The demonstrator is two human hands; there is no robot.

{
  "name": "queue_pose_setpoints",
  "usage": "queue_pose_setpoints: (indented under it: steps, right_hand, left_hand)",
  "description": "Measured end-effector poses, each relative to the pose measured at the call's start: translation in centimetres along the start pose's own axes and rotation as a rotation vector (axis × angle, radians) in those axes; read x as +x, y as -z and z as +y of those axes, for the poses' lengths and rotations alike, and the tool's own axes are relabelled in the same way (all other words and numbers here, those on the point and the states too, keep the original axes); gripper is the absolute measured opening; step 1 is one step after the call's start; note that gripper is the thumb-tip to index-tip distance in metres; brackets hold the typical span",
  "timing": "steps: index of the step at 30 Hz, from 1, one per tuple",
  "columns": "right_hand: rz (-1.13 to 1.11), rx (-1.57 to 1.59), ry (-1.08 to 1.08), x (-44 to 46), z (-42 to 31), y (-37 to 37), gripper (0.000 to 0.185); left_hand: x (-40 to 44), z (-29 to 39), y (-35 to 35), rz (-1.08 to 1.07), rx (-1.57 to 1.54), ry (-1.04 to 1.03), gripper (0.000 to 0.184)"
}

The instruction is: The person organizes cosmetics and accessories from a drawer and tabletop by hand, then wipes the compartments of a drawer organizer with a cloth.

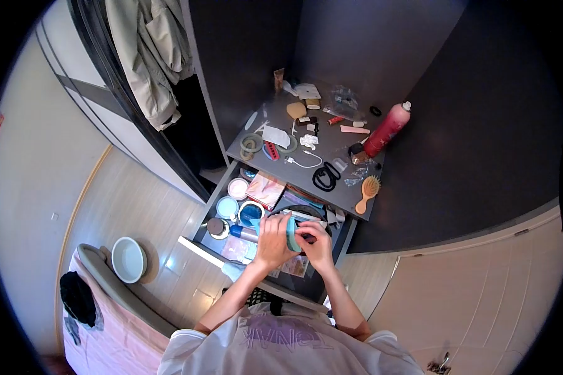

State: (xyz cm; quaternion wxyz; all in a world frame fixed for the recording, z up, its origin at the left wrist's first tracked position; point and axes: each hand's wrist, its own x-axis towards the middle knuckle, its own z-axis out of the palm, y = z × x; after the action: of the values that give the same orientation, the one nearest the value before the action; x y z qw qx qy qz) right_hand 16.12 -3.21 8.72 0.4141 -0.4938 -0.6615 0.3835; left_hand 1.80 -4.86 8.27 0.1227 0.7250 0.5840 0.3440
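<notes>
Over the open drawer [200, 251], my left hand [274, 242] is closed around a thin, flat teal item [292, 234]; its exact kind is not clear. My right hand [316, 245] meets it from the other side, fingers pinched at its edge. Below and around the hands, the drawer holds a blue-capped bottle [243, 233], a round jar with a dark blue top [251, 214], a light blue jar [227, 207], a pink-white jar [238, 188], a brown-lidded jar [217, 227] and a marbled pink box [266, 189]. My hands hide part of the drawer's middle.
On the grey tabletop behind lie a red spray can [388, 129], a wooden hairbrush [369, 193], a black cord loop [325, 177], a white cable [304, 164] and a tape roll [251, 144]. A basin [129, 260] stands on the floor at left, beside a pink-covered bed [109, 325].
</notes>
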Motion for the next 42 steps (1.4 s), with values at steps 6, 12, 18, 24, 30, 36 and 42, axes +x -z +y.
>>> queue_pose_setpoints:
  steps: [6,12,18,24,30,36,42]
  right_hand:
    - [-0.16,0.101,-0.067,0.2,1.6,-0.1,0.014]
    - [-0.188,-0.007,-0.141,0.0,3.9,-0.2,0.016]
    - [-0.083,0.242,-0.279,-2.8,5.9,0.5,0.016]
    - [-0.086,0.122,-0.388,-5.7,6.4,2.3,0.016]
    - [0.052,0.46,-0.467,-7.1,5.9,1.6,0.021]
    - [-0.123,-0.16,-0.219,-7.6,5.4,1.6,0.022]
    - [-0.176,-0.306,-0.157,-7.0,6.6,0.9,0.014]
  left_hand:
    - [0.4,-0.2,0.5,-0.045,0.051,-0.016,0.09]
    - [0.1,-0.3,-0.4,-0.2,0.058,-0.072,0.097]
    - [-1.0,-1.1,0.4,-0.257,-0.049,-0.106,0.104]
    - [-1.8,-5.0,0.8,-0.374,-0.462,0.223,0.02]
    - [-1.9,-7.3,-0.1,-0.669,-0.617,0.316,0.019]
    - [-1.9,-8.1,-2.3,-0.737,-0.333,0.08,0.02]
    - [-2.6,-7.9,-3.4,-0.667,-0.122,0.05,0.013]
